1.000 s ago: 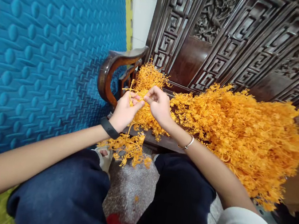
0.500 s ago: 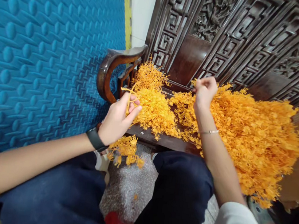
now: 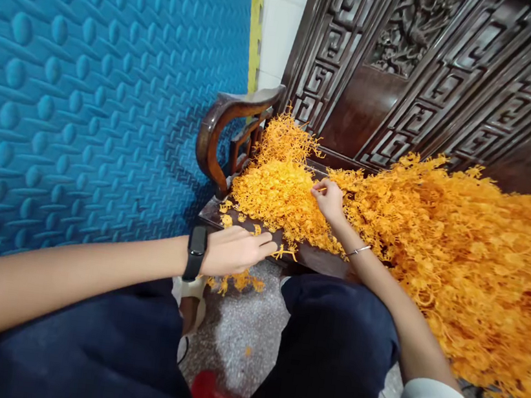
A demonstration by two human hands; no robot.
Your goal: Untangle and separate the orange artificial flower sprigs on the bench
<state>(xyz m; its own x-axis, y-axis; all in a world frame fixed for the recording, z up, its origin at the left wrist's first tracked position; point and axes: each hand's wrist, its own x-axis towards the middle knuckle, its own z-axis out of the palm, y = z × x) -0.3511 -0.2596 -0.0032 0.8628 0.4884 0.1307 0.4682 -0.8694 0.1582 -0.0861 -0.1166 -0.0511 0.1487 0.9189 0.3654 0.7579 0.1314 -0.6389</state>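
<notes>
In the head view, the right hand (image 3: 330, 201) curls its fingers by the central pile (image 3: 276, 191); any grip is unclear. Below, a sprig (image 3: 286, 253) shows beside the left hand's (image 3: 235, 252) fingertips, its palm hidden, grip untellable. The big pile (image 3: 478, 253) is cut off at right.

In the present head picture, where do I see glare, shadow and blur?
Head view: pale glare lies on the carved wood, with a highlight along the armrest; head view: a dark shadow falls on the blue mat beside that armrest; head view: the large orange pile looks stretched and soft toward the right edge, while the watch looks sharper.
</notes>
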